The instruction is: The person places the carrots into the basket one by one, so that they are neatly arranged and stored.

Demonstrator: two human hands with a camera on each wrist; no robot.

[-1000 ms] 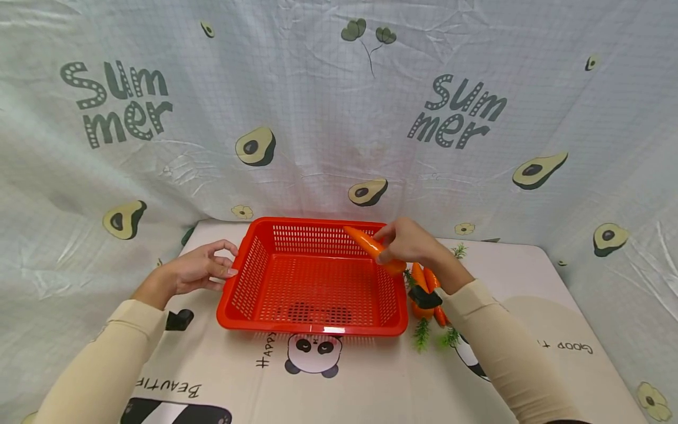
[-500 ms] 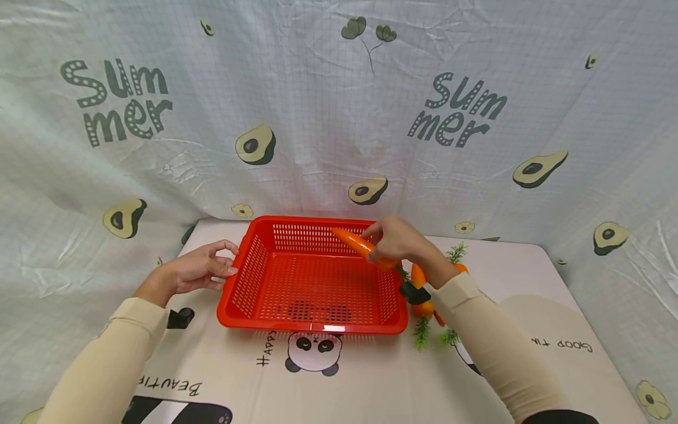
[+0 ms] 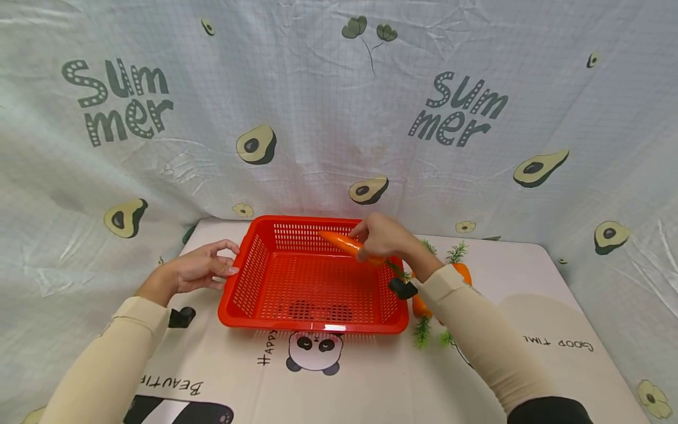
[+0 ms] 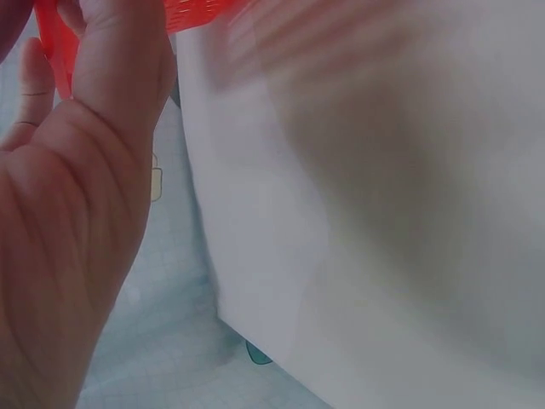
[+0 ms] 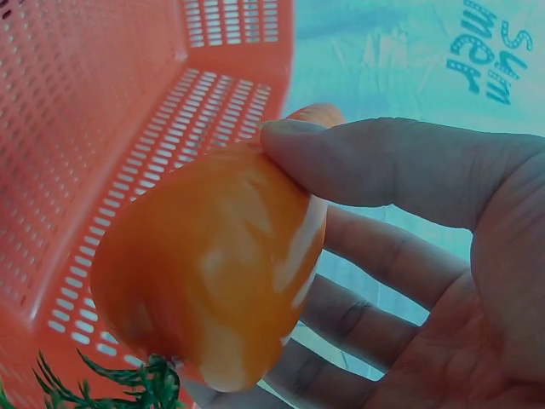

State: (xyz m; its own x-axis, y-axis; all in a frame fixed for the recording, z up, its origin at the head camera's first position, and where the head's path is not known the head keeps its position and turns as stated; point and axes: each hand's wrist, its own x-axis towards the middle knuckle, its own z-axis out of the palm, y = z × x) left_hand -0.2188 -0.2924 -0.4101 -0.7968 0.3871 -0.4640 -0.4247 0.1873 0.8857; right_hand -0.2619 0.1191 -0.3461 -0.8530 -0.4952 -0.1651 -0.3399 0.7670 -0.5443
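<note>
A carrot (image 3: 341, 242) with a green leafy top is pinched by my right hand (image 3: 384, 238) over the right half of a red plastic basket (image 3: 312, 327). Its tip points left. In the right wrist view the thumb presses on the thick orange end of the carrot (image 5: 213, 264), with the fingers behind it. My left hand (image 3: 203, 268) grips the basket's left rim between thumb and fingers; the left wrist view shows the red rim (image 4: 56, 51) beside the fingers. No carrot shows inside the basket, whose slotted floor lies bare.
More carrots (image 3: 421, 306) with green tops lie on the table right of the basket, partly hidden by the right forearm. The printed tablecloth (image 3: 371, 383) runs in front. A hanging cloth with avocado prints (image 3: 318, 118) stands close behind the basket.
My right hand has carried the carrot left, from the basket's right rim to farther over its inside. The left hand and the basket have stayed where they were.
</note>
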